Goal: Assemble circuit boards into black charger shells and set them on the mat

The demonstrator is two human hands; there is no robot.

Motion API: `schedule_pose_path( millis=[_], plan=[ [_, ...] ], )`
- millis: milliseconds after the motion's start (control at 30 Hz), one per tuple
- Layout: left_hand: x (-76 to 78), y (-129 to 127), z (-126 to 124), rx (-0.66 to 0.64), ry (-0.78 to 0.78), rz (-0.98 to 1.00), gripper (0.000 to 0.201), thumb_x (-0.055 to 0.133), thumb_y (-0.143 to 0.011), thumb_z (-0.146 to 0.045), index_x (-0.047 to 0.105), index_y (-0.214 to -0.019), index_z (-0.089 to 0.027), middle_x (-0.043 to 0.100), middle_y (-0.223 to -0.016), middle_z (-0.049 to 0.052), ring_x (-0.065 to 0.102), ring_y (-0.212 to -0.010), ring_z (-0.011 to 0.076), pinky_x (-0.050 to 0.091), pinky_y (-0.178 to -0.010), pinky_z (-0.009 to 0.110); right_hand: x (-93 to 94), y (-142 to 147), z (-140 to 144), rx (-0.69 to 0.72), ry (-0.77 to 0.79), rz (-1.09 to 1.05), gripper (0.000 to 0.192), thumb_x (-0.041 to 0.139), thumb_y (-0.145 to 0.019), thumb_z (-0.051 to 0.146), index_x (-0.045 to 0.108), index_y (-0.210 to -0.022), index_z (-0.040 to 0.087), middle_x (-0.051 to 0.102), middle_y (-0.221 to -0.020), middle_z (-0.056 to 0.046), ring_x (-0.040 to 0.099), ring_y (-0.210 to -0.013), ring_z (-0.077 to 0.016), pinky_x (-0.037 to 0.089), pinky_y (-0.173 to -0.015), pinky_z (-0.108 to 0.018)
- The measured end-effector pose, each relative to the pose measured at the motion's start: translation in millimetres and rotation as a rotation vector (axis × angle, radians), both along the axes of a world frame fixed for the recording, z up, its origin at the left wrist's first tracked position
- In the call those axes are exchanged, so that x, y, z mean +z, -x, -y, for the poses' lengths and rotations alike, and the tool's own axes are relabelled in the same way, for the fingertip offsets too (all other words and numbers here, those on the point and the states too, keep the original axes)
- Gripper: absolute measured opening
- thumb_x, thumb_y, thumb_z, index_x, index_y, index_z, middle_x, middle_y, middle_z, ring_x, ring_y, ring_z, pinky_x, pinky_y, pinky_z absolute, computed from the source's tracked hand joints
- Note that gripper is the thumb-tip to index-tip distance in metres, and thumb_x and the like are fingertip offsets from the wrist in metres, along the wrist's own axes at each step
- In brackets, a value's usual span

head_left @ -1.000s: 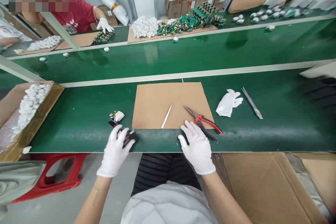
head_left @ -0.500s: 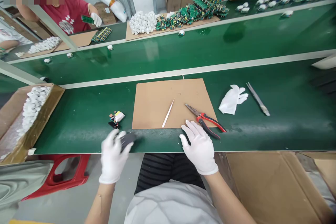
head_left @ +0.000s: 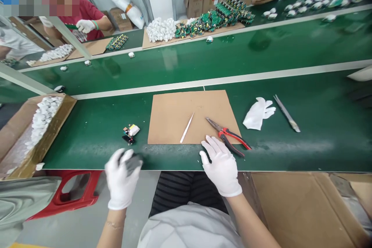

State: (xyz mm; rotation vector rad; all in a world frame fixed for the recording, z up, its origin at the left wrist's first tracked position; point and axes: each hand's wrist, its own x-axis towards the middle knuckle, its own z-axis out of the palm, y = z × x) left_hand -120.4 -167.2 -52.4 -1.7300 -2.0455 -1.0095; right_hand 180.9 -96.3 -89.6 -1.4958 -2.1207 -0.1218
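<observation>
My left hand [head_left: 122, 180], in a white glove, is closed round a small dark grey block [head_left: 134, 164] at the table's front edge; motion blurs the block. Just beyond it lies a small circuit board assembly [head_left: 130, 133] with a white part and a black part. My right hand [head_left: 221, 166], gloved too, rests palm down with fingers spread, its fingertips at the near edge of a cardboard sheet [head_left: 168, 116]. Beside those fingertips are long-nose pliers [head_left: 223, 131] with red and black handles. White tweezers [head_left: 187, 127] lie on the sheet.
To the right lie a spare white glove [head_left: 257, 114] and a thin grey tool [head_left: 286, 113]. A carton [head_left: 62, 124] of small white parts stands at the left. Behind a pale rail, a green belt [head_left: 180, 60] carries several small white units. Co-workers sit beyond it.
My left hand has shifted slightly left and toward me with the dark block. My right hand stays put. Across the belt, a co-worker's gloved hand has moved left and lower.
</observation>
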Motion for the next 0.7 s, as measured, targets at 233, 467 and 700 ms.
schedule_pose_path(
  millis=[233,467,700],
  plan=[
    [32.5,-39.5,-12.6,-0.032,-0.025,1.288,0.047,0.062,-0.084,-0.053,0.058,-0.122,-0.025,0.061,-0.124,0.008,0.055,-0.120,0.0256,0.045,-0.104,0.042,1.1,-0.8,-0.4,0.050,-0.046,-0.276,0.033,0.055,-0.092,0.028,0.060,-0.120,0.012,0.062,-0.127,-0.014,0.053,-0.122,-0.0315,0.047,-0.100,-0.050],
    [86.8,-100.6,-16.0,-0.358,0.229,2.413,0.036,0.048,-0.096,-0.044,0.069,-0.106,-0.016,0.068,-0.110,0.007,0.063,-0.109,0.0191,0.054,-0.091,0.026,59.9,23.4,16.7,0.376,0.178,-0.765,0.031,0.039,-0.099,0.026,0.056,-0.125,0.024,0.059,-0.129,-0.006,0.050,-0.124,-0.0216,0.039,-0.108,-0.044],
    [76.2,-124.6,-11.7,-0.610,0.291,1.978,0.065,0.075,-0.078,-0.043,0.049,-0.135,-0.024,0.057,-0.133,0.008,0.049,-0.128,0.0256,0.040,-0.110,0.036,99.9,52.2,21.0,0.513,0.343,-1.058,0.052,0.018,-0.101,0.051,0.061,-0.118,0.027,0.057,-0.124,-0.006,0.053,-0.117,-0.0236,0.044,-0.102,-0.044]
  ],
)
